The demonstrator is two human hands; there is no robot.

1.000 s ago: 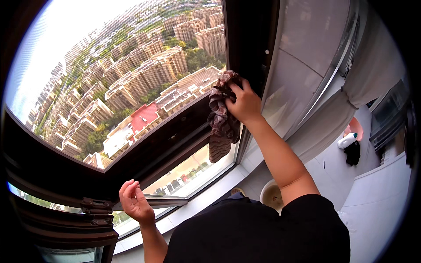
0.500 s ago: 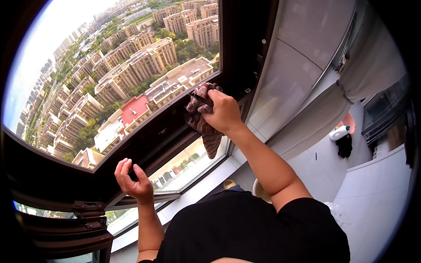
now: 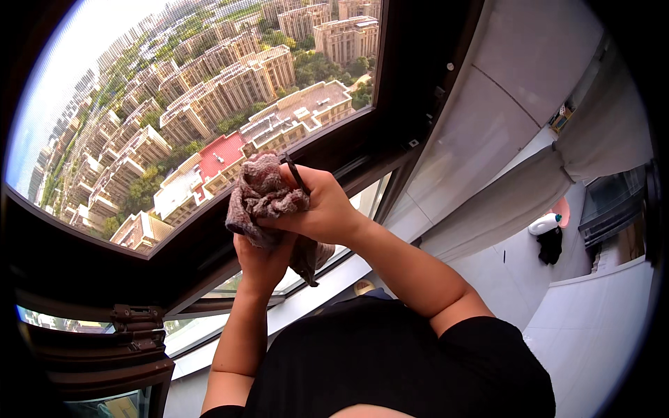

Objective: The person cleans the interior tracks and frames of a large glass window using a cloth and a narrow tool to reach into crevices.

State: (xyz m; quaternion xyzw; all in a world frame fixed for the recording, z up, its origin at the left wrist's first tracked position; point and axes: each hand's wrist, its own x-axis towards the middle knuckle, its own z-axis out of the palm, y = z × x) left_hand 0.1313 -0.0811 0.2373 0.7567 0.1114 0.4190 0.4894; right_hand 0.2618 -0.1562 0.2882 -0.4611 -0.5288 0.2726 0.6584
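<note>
A brownish-pink, ribbed cloth [image 3: 261, 191] is bunched up in front of the window's lower frame. My right hand [image 3: 317, 209] is closed round it from the right. A thin dark strip [image 3: 296, 174], its kind unclear, sticks up between the cloth and my right fingers. From below, my left hand [image 3: 265, 261] grips the bundle, its fingers mostly hidden behind the cloth. A darker end of the cloth hangs beside my left wrist. Beyond the cloth is the dark window frame [image 3: 334, 150] with a screened pane.
Tall buildings show outside, far below. A hinged window sash [image 3: 143, 331] stands at lower left. Along the right runs a pale tiled wall [image 3: 481, 132] with a grey curtain [image 3: 502, 202]. A white bottle [image 3: 545, 223] and a black cloth item [image 3: 550, 246] lie on the floor.
My right hand has brought the cloth left and nearer, away from the frame's corner. My left hand, free before, has moved up and right to the cloth. The view has shifted slightly.
</note>
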